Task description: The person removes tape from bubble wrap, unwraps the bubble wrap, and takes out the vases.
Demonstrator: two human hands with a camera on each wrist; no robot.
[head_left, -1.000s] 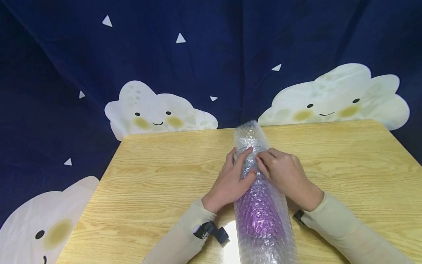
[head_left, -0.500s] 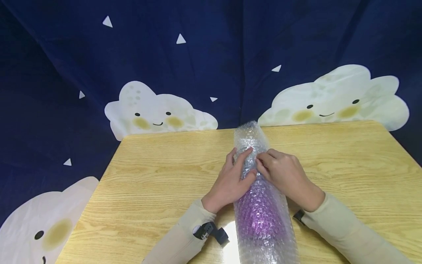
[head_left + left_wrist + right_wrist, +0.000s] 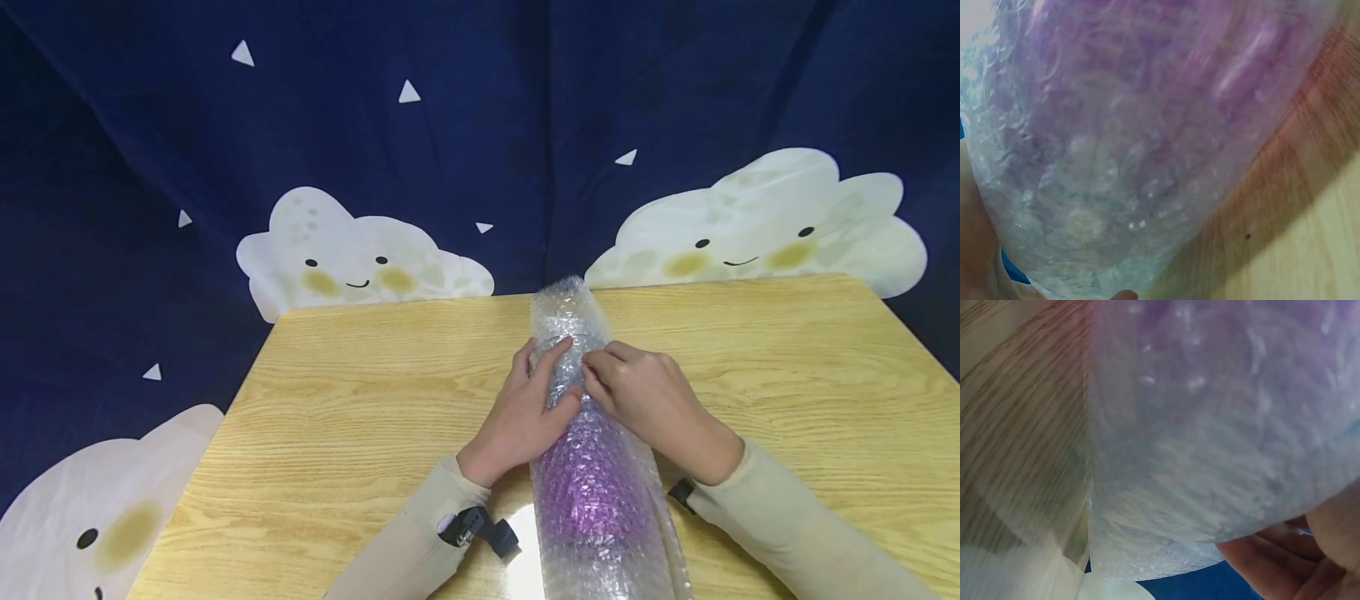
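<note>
A long bundle in clear bubble wrap point(image 3: 592, 492) lies lengthwise on the wooden table, its far end narrower. Purple shows through its wider near part; what is inside cannot be made out. My left hand point(image 3: 521, 421) holds the narrow part from the left, index finger and thumb laid over the top. From the right, my right hand point(image 3: 648, 396) pinches the wrap with thumb and forefinger at that narrow part. Up close in the left wrist view the purple bundle point(image 3: 1147, 125) nearly fills the picture. In the right wrist view curled fingers point(image 3: 1266, 565) touch the wrap's edge.
The wooden table point(image 3: 360, 400) reaches back to a dark blue curtain point(image 3: 480, 125) printed with smiling clouds. A black strap point(image 3: 480, 529) sits on the left sleeve, and a dark band point(image 3: 681, 495) shows under the right one. A bright glare lies left of the bundle.
Both hands stay almost where they were. Near its front right side, an edge of the bubble wrap has spread slightly outward to the right.
</note>
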